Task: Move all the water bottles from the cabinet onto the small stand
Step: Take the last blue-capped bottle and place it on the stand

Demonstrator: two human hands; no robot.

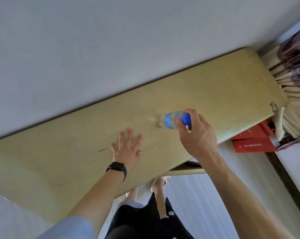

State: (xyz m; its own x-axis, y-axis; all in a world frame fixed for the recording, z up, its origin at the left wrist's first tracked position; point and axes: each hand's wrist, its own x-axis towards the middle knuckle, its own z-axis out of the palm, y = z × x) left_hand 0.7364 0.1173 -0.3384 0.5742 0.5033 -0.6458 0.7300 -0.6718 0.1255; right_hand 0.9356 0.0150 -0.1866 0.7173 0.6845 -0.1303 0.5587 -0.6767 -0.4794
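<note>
1 clear water bottle with a blue label and a blue cap, seen from above, base down on or just over the pale yellow desk, near the middle of its length; contact with the top hard to judge from this angle. Right hand grasping it at the neck, thumb and fingers curled round just under the cap, forearm reaching in from the lower right. Left hand released and flat, palm down on the desk just left of the bottle and apart from it, all 5 fingers straight and spread. Black watch strapped at the left wrist, light blue sleeve further down that arm. Scuffed and scratched across the desk top, chipped at the far right corner. Grey-white wall along the desk's far edge. Beyond the right end, a pile of books with pale page edges and purple covers, fanned out. Under that corner, red booklets with small pale lettering, too small to read. Below the near edge, a foot in a pale slipper over a light floor, and a dark garment with pale buttons.
</note>
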